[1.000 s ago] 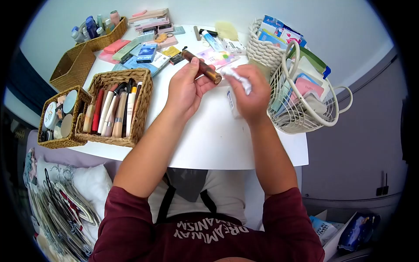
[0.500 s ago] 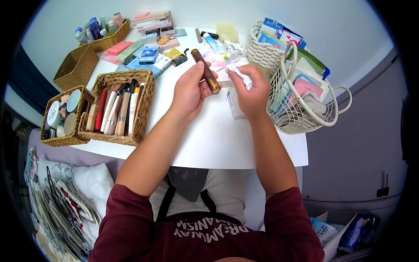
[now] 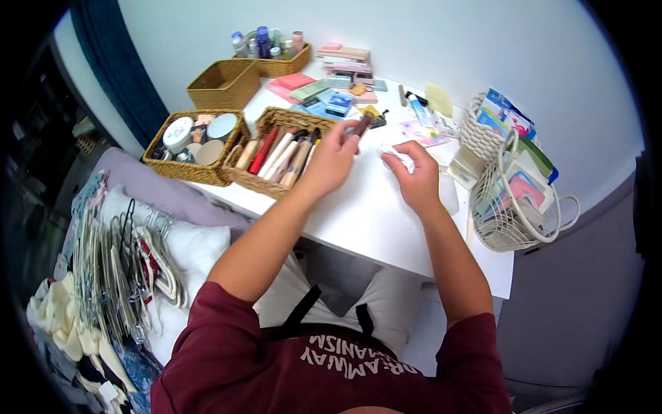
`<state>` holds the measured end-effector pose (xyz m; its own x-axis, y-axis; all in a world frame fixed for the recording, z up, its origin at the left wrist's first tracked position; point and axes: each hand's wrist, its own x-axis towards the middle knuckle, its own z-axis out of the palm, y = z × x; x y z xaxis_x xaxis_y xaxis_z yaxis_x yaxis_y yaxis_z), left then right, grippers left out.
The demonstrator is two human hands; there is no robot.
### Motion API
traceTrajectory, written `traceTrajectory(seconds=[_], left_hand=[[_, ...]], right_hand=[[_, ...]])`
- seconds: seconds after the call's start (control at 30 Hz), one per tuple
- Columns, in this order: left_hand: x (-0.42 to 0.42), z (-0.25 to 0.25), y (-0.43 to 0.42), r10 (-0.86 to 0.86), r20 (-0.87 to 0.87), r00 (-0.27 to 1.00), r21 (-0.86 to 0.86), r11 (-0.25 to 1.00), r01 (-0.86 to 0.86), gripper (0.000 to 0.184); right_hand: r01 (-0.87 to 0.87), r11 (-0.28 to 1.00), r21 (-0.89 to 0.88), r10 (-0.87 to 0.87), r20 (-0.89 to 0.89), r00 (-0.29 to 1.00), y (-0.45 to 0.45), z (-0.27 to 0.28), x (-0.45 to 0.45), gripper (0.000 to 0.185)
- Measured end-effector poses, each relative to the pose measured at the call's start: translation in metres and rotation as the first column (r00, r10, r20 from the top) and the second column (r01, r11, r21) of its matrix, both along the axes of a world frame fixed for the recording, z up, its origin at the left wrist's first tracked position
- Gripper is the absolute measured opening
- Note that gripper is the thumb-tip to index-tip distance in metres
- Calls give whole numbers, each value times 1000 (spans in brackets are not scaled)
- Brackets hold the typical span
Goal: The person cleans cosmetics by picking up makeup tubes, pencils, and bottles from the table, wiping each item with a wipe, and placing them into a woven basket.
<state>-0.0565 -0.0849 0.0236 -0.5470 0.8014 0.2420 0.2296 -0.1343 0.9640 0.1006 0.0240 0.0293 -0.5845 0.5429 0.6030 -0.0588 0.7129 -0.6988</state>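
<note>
My left hand (image 3: 334, 162) is closed around a slim dark brown cosmetic tube (image 3: 363, 124), whose upper end sticks out past the fingers. That hand is at the right edge of a woven basket (image 3: 256, 185) filled with upright makeup tubes and pens. Whether it touches the basket, I cannot tell. Over the white table (image 3: 365, 224), my right hand (image 3: 419, 181) pinches a crumpled white tissue (image 3: 401, 160) between thumb and fingers. The palm side of the left hand is hidden.
A second basket (image 3: 185, 172) of round compacts stands at the left. Behind it are a tan basket (image 3: 224, 86) and one with bottles (image 3: 279, 67). Small boxes (image 3: 339, 103) lie at the back. A white wire basket (image 3: 507, 234) and a rope basket (image 3: 476, 141) stand right.
The view has swung left. My left hand has carried the brown tube from the table's middle toward the basket of makeup tubes. My right hand still grips the tissue.
</note>
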Motion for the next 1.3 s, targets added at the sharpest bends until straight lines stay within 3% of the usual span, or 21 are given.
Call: traceTrajectory(seconds=[0.17, 0.23, 0.3, 0.4, 0.5, 0.63, 0.77, 0.9, 0.93, 1.03, 1.17, 1.2, 1.3], left_hand=[[-66, 24, -74, 269, -277, 922, -27, 957, -287, 32], [-67, 47, -101, 323, -301, 897, -63, 932, -357, 34], [-82, 45, -110, 301, -352, 886, -180, 907, -379, 36], [-103, 15, -107, 270, -523, 808, -199, 883, -424, 38], [-113, -1, -106, 145, -642, 753, -299, 857, -420, 40], [-110, 3, -112, 134, -685, 716, -262, 872, -414, 37], [-105, 12, -105, 12, -714, 700, -401, 812, -423, 34], [-106, 1, -89, 81, -772, 631, -322, 806, -497, 32], [-103, 5, -87, 46, -786, 616, -367, 767, -526, 31], [-86, 15, -82, 40, -906, 422, -256, 742, -619, 29], [-66, 32, -58, 57, -910, 410, -139, 891, -432, 27], [-54, 42, -50, 43, -878, 477, -169, 905, -391, 26], [-33, 50, -9, -34, -906, 422, -182, 932, -315, 28]], right_hand=[[-124, 992, -4, 124, 25, 992, -45, 10, -45, 19], [-153, 988, 11, 153, -7, 988, -60, 7, -62, 20], [-173, 985, -10, 173, 1, 985, -72, 8, -74, 21], [-189, 982, -25, 189, 6, 982, -82, 5, -84, 21], [-152, 988, -21, 152, 25, 988, -85, 5, -81, 21], [-88, 995, -48, 90, 38, 995, -77, 0, -69, 22], [-46, 998, -44, 47, 36, 998, -74, -6, -61, 23], [-43, 998, -54, 45, 24, 999, -72, -7, -54, 23], [-35, 998, -58, 36, 29, 999, -70, -5, -50, 23], [5, 998, -68, -4, 25, 1000, -61, -1, -36, 23], [100, 991, -86, -103, -32, 994, -33, 2, -17, 24], [134, 987, -89, -138, -45, 989, -25, 4, -12, 23], [257, 956, -140, -269, -78, 960, -2, 14, 7, 24]])
